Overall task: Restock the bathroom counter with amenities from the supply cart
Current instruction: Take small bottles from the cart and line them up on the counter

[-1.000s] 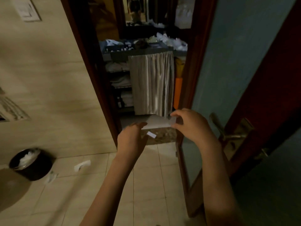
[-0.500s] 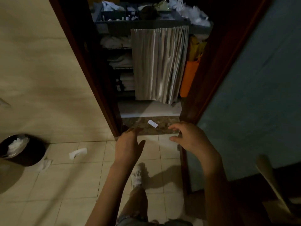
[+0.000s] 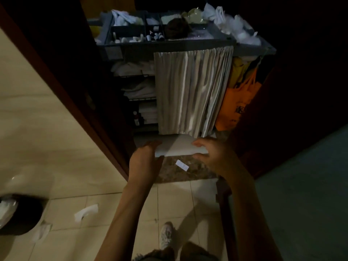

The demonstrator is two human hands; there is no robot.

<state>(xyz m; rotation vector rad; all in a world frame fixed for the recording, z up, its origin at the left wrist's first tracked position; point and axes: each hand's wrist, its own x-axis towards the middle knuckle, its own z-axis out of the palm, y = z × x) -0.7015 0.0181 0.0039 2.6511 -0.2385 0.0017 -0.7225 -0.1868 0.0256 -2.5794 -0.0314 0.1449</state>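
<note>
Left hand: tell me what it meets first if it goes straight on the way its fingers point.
Most likely the pleated silvery-beige curtain on the grey supply cart: the left hand points forward and slightly rightward at its lower hem. Nothing shows between them, though depth is unclear.

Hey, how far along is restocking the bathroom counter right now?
Done: nothing that shows; the counter is out of view. In hand: the left hand and right hand are held out, apparently empty, before the cart in the doorway. Left: take amenities such as the small bottles from its top tray and carry them to the counter.
</note>
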